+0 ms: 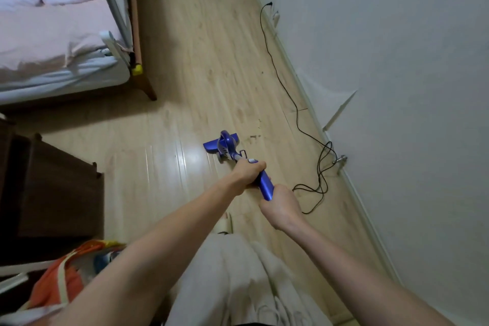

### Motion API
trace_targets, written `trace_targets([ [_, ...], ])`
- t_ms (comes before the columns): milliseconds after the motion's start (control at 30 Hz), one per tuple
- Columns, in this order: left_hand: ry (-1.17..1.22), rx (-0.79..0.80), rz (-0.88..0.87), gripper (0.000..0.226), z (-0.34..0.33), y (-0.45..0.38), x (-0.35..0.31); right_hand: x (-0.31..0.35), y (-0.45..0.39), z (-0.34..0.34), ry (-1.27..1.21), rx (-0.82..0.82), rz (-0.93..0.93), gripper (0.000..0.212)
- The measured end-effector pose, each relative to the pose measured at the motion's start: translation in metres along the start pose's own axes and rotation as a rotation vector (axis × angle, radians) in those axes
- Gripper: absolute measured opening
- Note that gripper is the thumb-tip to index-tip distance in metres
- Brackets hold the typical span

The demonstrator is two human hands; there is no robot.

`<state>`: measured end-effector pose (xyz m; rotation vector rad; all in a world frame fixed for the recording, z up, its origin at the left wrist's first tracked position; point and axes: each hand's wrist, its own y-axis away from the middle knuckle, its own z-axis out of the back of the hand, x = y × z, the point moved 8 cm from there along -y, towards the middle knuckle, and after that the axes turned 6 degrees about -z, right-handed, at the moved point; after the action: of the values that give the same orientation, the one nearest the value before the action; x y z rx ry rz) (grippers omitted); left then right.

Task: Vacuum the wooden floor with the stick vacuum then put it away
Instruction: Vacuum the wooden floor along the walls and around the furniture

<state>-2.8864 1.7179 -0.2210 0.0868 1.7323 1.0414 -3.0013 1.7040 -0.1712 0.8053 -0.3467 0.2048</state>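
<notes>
One bed (53, 34) at far left, pink bedding, wooden frame; one dark wooden cabinet (53, 188) below it. One stick vacuum (230, 151) mid-floor: glossy blue-violet, flat floor head on the pale wooden floor (185, 61), grey tube, blue handle slanting back toward the person. Two bare hands on that handle: left hand (247, 173) clenched round the upper part, right hand (280, 205) wrapped round its rear end. One black cord (275, 66) trails along the floor beside the white wall (397, 61), looped at right.

Pale wooden plank floor (201, 66) runs between a plain white wall (397, 47) and a wooden-legged bed with pinkish bedding (53, 34); dark brown cabinet (53, 188) stands nearby.
</notes>
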Motion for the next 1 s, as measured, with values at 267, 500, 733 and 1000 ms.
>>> trace_targets([
  [267,-0.07,0.051,0.053,0.009,-0.023,0.044,0.019,-0.023,0.058,0.006,-0.173,0.042,-0.01,0.009],
  [500,-0.146,0.068,0.038,0.014,0.002,0.046,0.039,-0.024,0.061,-0.039,-0.286,0.059,-0.05,0.018],
  [733,-0.152,0.058,0.05,0.007,0.008,0.03,0.034,-0.019,0.042,-0.045,-0.283,0.065,-0.099,0.027],
  [1000,-0.156,0.069,0.062,0.011,0.044,-0.01,0.01,0.026,0.001,-0.052,-0.259,0.123,-0.063,0.033],
])
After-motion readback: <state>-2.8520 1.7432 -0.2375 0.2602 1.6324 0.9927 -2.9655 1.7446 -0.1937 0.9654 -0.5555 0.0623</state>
